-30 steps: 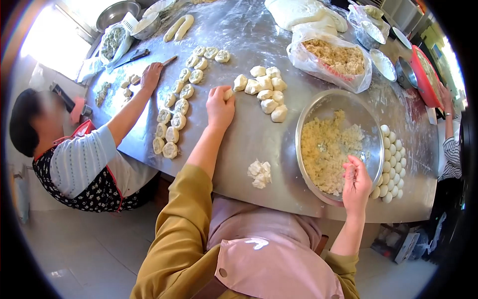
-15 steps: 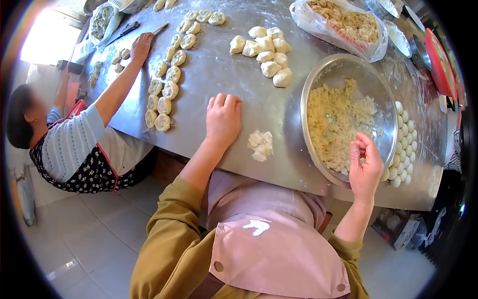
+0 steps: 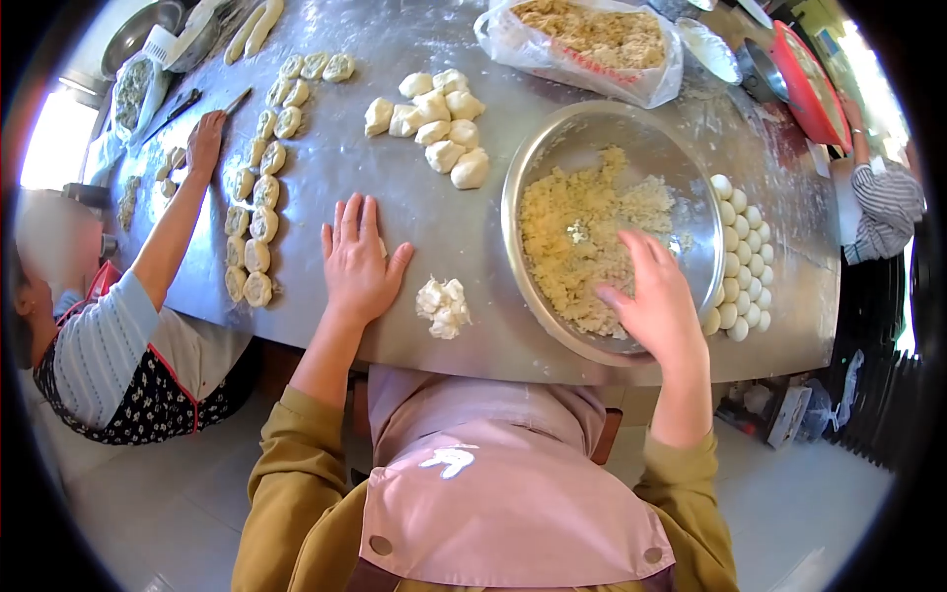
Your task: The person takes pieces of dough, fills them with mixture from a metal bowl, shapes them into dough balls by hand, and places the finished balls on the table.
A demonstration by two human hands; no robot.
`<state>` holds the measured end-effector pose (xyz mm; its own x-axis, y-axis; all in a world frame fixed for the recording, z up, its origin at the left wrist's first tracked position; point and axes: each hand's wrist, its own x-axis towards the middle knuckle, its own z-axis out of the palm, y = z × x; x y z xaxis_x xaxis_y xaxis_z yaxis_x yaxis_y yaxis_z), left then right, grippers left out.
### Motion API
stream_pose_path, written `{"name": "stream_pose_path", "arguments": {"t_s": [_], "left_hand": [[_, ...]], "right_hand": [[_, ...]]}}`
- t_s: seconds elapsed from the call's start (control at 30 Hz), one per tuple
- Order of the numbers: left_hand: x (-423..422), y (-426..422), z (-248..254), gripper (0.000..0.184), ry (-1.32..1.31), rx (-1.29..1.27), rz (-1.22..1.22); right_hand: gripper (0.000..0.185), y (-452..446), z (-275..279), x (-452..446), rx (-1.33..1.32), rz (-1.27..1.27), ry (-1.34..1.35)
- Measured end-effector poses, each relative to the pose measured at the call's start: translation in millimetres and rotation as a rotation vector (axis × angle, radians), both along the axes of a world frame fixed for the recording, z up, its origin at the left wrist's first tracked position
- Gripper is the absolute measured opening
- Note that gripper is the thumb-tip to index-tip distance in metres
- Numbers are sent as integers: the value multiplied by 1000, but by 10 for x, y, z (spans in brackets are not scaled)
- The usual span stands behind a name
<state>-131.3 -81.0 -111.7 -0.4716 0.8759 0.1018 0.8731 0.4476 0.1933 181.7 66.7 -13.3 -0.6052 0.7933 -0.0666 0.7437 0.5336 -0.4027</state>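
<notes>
My left hand (image 3: 363, 261) lies flat on the steel table with its fingers stretched out. Pale edges, perhaps of dough, peep out on both sides of it; most of whatever is under the palm is hidden. Just right of it sits a small crumpled white heap (image 3: 443, 308). My right hand (image 3: 656, 294) is over the near right part of a large steel bowl (image 3: 515, 222), thumb and fingers apart, with nothing visible in its grasp. Inside the bowl is a crumbly yellow and white filling (image 3: 582, 237). Beyond my hands lies a cluster of dough pieces (image 3: 432, 111).
Smooth white dough balls (image 3: 742, 261) sit right of the bowl. Rows of filled dough pieces (image 3: 264, 190) lie at left, near a co-worker's hand (image 3: 205, 143). A plastic bag of brown filling (image 3: 592, 39) and a red basin (image 3: 814, 84) stand at the back; another person is at far right.
My left hand has gone from curled fingers to lying flat. My right hand has opened from a pinch and reaches further over the filling. The whole view has shifted.
</notes>
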Motion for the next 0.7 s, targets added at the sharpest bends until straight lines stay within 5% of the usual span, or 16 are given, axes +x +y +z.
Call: {"name": "stream_pose_path", "arguments": {"t_s": [0.13, 0.2, 0.27, 0.3, 0.4, 0.5, 0.6, 0.7], "left_hand": [[17, -136, -21, 78, -58, 47, -33], [56, -207, 115, 55, -93, 73, -43], [50, -271, 296, 40, -271, -3, -14], [14, -315, 269, 24, -153, 36, -86], [-77, -371, 359, 26, -336, -33, 7], [-33, -366, 559, 24, -742, 13, 222], [129, -269, 723, 22, -1671, 455, 260], [463, -33, 1071, 31, -2122, 545, 217]], "right_hand": [[93, 360, -58, -113, -9, 184, -195], [98, 539, -176, -145, 1, 295, -228], [96, 712, -266, -177, 28, 402, -234], [95, 771, -272, -209, 42, 458, -235], [78, 845, -245, -357, -84, 391, -300], [55, 828, -364, -281, 18, 424, -217], [40, 849, -545, -217, 57, 412, -138], [33, 850, -500, -242, 58, 405, -145]]}}
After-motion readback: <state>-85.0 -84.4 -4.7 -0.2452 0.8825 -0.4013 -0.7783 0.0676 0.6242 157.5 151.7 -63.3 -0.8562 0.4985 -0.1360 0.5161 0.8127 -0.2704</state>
